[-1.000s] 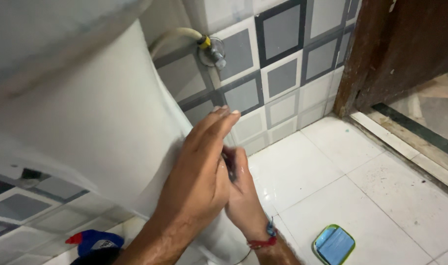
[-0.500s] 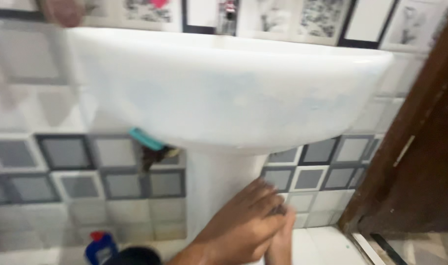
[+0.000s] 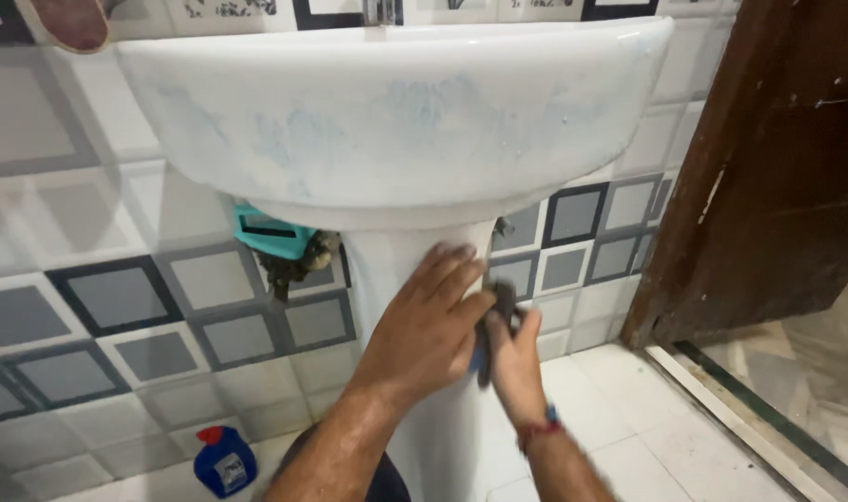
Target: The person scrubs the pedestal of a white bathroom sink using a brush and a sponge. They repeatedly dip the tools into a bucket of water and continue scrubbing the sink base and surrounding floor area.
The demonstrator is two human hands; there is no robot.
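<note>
Scrubbing the pedestal [image 3: 414, 437] of the white washbasin [image 3: 396, 121]: left hand [image 3: 424, 330] lies flat, fingers released, on the column; right hand [image 3: 515, 358] grips a dark scrub pad [image 3: 498, 321] just beside the left fingertips; steady pressure seems needed next

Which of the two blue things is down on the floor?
The blue bottle with the red cap, on the floor left of the pedestal. The other, a teal holder, is up on the wall under the basin.
</note>
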